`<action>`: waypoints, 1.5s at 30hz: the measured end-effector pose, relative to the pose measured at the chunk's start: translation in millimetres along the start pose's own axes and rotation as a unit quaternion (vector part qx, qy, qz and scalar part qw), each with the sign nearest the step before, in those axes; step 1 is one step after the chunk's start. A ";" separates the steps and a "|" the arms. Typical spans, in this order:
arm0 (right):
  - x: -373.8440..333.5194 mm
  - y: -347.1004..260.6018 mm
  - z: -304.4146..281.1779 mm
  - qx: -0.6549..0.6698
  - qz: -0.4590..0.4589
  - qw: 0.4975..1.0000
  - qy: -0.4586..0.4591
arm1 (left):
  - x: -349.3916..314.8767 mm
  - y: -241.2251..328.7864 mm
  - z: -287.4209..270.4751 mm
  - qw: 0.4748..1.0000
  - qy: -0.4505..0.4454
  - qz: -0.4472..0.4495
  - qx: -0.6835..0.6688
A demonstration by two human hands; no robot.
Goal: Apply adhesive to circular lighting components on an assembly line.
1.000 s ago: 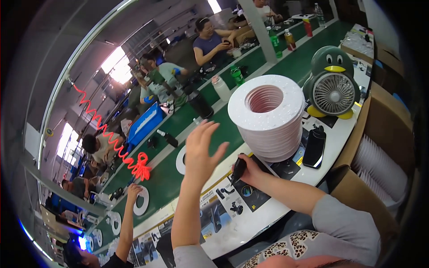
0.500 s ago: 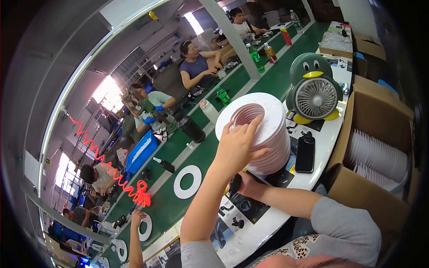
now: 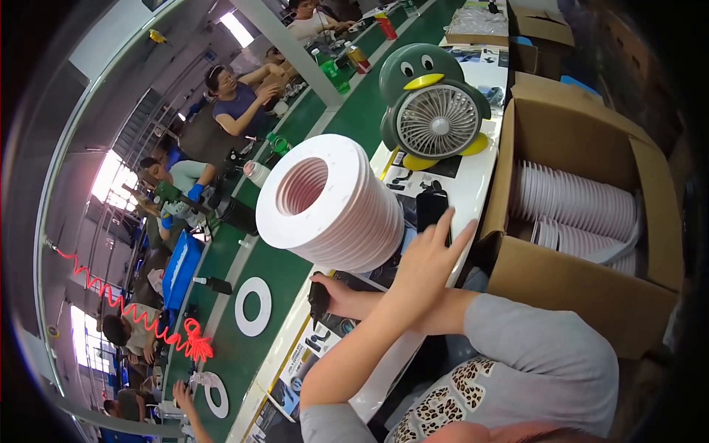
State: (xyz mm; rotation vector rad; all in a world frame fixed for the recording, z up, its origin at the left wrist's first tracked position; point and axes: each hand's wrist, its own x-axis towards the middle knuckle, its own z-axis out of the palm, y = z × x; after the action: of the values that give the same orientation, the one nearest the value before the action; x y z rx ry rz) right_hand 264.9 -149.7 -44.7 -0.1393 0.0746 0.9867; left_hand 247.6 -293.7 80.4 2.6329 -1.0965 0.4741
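My forearms cross in front of me. My left hand [image 3: 430, 253] reaches over to the right with its fingers stretched out and holds nothing; it is just below a black phone [image 3: 431, 210] lying on the bench edge. My right hand [image 3: 344, 297] comes from under the left arm and is closed round a small black object [image 3: 318, 298] whose kind I cannot make out. Just beyond that hand stands a tall stack of white rings [image 3: 325, 210], leaning in the picture. One flat white ring [image 3: 253, 306] lies on the green bench top to its left.
At right an open cardboard box [image 3: 583, 295] holds rows of white rings [image 3: 576, 196]. A penguin-shaped fan [image 3: 436, 111] stands behind the phone. Further left are a small black bottle [image 3: 214, 284], a blue tray [image 3: 179, 269] and a red coiled hose [image 3: 196, 341]. Co-workers sit across the bench.
My left hand has left the top of the ring stack and moved right, toward the phone and box. The view has turned right. My right hand still holds the black object.
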 end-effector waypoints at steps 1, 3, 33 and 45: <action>-6.2 -12.4 -7.5 -0.004 -0.006 1.000 -0.002 | 21.7 2.2 21.7 0.999 0.007 0.017 0.029; -1.5 7.2 -3.0 -0.016 0.030 0.999 -0.011 | 20.2 -26.5 48.1 0.998 -0.018 -0.055 0.014; 5.5 18.8 -2.6 0.057 -0.001 0.995 0.085 | 46.1 -68.5 124.5 0.963 -0.027 -0.263 -0.041; 13.1 18.3 -24.4 -0.214 -0.167 0.960 0.065 | -8.7 23.2 -100.7 0.969 0.198 -0.092 0.117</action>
State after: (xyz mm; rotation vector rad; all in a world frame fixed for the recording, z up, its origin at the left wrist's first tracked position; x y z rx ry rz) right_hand 256.8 -132.6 -72.0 -0.5974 -0.0428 0.6427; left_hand 205.0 -269.0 171.6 2.6297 -0.7003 1.0887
